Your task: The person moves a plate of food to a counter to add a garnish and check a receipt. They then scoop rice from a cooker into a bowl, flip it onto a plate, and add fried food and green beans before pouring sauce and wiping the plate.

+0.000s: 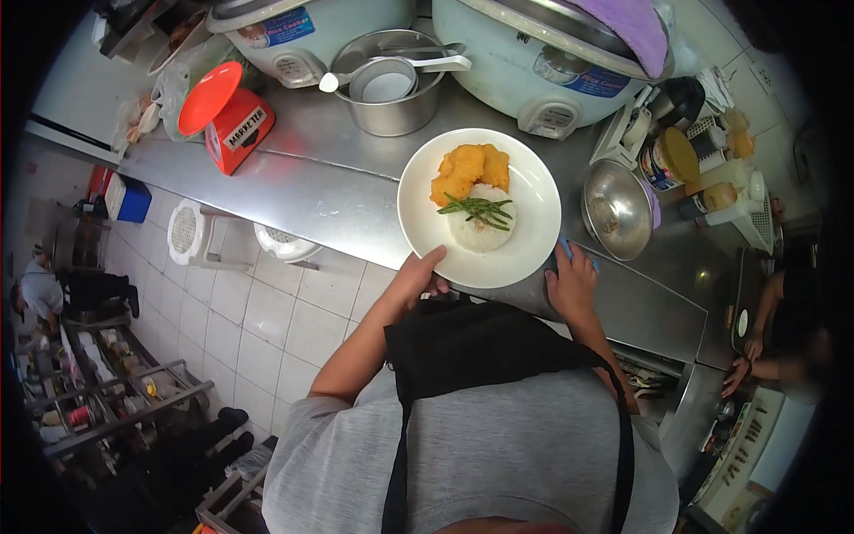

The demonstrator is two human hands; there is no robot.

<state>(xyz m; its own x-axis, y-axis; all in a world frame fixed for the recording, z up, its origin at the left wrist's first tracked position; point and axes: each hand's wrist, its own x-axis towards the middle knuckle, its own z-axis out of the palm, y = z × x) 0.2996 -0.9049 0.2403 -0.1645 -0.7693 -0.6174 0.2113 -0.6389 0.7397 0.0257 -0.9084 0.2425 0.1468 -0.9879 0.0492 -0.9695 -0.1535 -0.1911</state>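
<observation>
A white plate [534,227] is over the front part of the steel counter, held at its near left rim by my left hand [422,275], thumb on top and fingers underneath. Golden fried pieces [470,171], a mound of white rice [481,230] and green beans [479,210] laid across the rice are on it. My right hand [574,283] is closed, just off the plate's near right edge. Bits of a blue cloth [564,250] show between its fingers; the rest is hidden by the hand.
Behind the plate stand a steel pot [389,114] with ladles and two large rice cookers [543,76]. A red scale [233,125] is at left, a steel bowl [617,210] at right. White stools [189,233] stand by the counter. Another person's arms [767,307] reach in at right.
</observation>
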